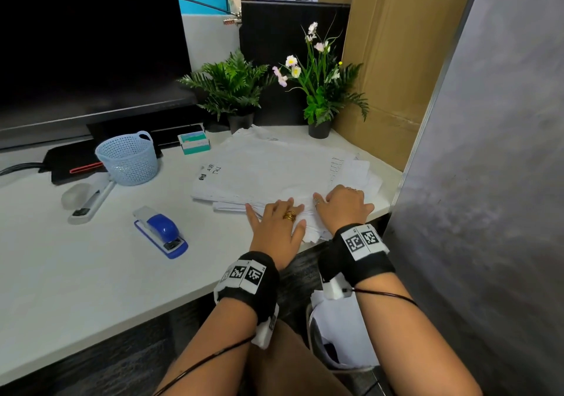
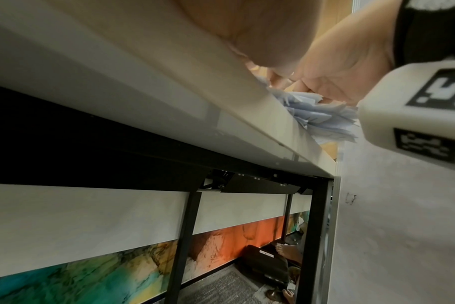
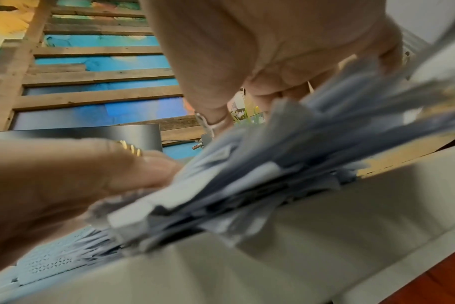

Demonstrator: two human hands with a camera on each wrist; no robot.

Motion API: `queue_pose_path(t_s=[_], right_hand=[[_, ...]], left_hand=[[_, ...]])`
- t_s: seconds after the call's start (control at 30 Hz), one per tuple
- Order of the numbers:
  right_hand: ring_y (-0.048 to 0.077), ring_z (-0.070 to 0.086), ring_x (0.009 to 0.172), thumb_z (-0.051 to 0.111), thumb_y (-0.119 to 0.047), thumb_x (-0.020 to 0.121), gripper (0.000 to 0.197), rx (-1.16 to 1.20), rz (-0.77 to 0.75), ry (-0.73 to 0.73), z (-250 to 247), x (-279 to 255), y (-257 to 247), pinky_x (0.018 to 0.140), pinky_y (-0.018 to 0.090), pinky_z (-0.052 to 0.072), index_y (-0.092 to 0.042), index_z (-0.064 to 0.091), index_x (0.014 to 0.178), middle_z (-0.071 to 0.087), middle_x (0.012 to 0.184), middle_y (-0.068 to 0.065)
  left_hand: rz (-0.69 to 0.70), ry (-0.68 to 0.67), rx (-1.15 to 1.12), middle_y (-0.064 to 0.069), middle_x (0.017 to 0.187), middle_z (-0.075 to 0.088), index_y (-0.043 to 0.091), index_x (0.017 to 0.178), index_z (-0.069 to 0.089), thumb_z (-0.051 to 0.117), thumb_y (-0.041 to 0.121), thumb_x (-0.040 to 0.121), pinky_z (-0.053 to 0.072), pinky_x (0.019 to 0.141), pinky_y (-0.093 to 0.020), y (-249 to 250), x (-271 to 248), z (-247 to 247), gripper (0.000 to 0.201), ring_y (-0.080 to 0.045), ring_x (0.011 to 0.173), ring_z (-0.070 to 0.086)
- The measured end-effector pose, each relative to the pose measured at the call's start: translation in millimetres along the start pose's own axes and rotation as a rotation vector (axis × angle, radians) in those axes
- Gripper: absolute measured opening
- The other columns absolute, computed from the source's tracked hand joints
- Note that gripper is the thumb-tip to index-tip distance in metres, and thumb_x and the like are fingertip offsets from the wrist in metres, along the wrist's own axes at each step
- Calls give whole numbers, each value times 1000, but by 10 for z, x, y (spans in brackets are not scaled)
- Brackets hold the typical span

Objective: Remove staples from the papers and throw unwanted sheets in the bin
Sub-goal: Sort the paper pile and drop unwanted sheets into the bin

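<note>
A loose pile of white papers (image 1: 274, 172) lies at the right end of the desk (image 1: 91, 273), its near corner hanging over the desk's front edge. My left hand (image 1: 276, 217) lies flat on that corner, fingers straight and spread, pressing the sheets down. My right hand (image 1: 340, 201) sits just to its right, knuckles up, fingers curled onto the top sheets. In the right wrist view the papers (image 3: 273, 164) fan out, blurred, under the curled fingers (image 3: 270, 86). A white bin (image 1: 314, 328) holding paper stands on the floor below my right wrist. No staple is visible.
A blue stapler (image 1: 161, 232) and a white stapler (image 1: 88, 200) lie left of the pile. A light blue basket (image 1: 128, 157) and a small staple box (image 1: 194, 143) sit further back. Two potted plants (image 1: 320, 90), a monitor (image 1: 76, 44) and a grey partition (image 1: 488, 151) hem in the desk.
</note>
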State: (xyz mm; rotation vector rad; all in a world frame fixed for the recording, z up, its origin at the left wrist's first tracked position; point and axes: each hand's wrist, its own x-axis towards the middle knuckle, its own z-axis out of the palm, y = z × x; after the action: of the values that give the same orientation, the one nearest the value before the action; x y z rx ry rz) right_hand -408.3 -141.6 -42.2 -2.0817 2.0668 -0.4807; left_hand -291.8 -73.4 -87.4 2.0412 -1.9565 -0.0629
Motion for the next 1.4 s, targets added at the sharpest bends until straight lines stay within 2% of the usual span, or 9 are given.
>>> queue_pose_path(t_s=[0.4,0.5,0.67,0.83,0.93,1.03,1.13,1.27,1.4], right_hand=[[26,44,118,48,-40,94,32,-54,38,-53,-53,32,-179,98,39,30,-14,59,109,59,117,6],[29,51,106,49,-25,95,25,185,-120,53,-6,5,-181,87,31,39,-4,57,107,58,112,15],[22,47,87,56,-3,88,10,659,-192,192,-71,-48,-144,68,15,26,-6,49,83,51,107,15],[20,53,98,55,4,85,47,994,26,97,-178,-68,-99,79,17,35,-7,37,127,54,97,2],[27,54,109,53,-4,88,39,985,137,-128,-173,27,-93,94,25,40,-3,44,126,58,113,4],[34,52,116,48,-6,93,27,807,53,-249,-196,61,-140,102,38,41,0,54,118,56,127,19],[34,48,119,42,-3,94,38,604,-79,-149,-238,21,-178,98,30,36,-2,43,132,53,130,19],[16,52,101,39,10,90,47,821,-239,75,-400,-169,-201,80,13,35,-9,47,131,57,113,7],[7,52,109,46,3,94,39,1118,-416,166,-592,-319,-258,92,15,39,-15,48,129,55,118,-5]], left_hand=[[3,8,41,8,155,18,33,146,24,6,46,90,-18,104,-66,-1,-2,24,61,-16,142,11],[16,70,-25,8,154,20,33,146,25,-1,55,85,-21,103,-63,-24,1,55,69,-14,141,11],[41,172,-148,5,152,22,33,146,24,8,55,86,-23,105,-57,-22,-43,36,66,-12,141,13],[73,166,-130,7,151,27,32,145,28,7,54,87,-27,103,-54,-5,-92,-1,65,-13,140,16],[89,133,-153,11,147,32,32,143,31,3,56,84,-24,105,-54,-11,-121,-22,70,-10,138,20],[73,103,-195,11,145,34,34,142,33,3,58,83,-21,108,-53,-26,-151,-47,71,-8,137,20],[49,106,-198,11,144,34,34,141,33,6,59,84,-20,108,-54,-90,-238,-97,68,-7,137,20],[60,222,-155,10,147,31,36,141,34,11,59,84,-24,107,-51,-230,-358,-352,65,-7,138,18],[81,431,-68,4,145,35,34,135,43,30,48,89,-14,108,-60,-322,-444,-863,50,-14,136,22]])
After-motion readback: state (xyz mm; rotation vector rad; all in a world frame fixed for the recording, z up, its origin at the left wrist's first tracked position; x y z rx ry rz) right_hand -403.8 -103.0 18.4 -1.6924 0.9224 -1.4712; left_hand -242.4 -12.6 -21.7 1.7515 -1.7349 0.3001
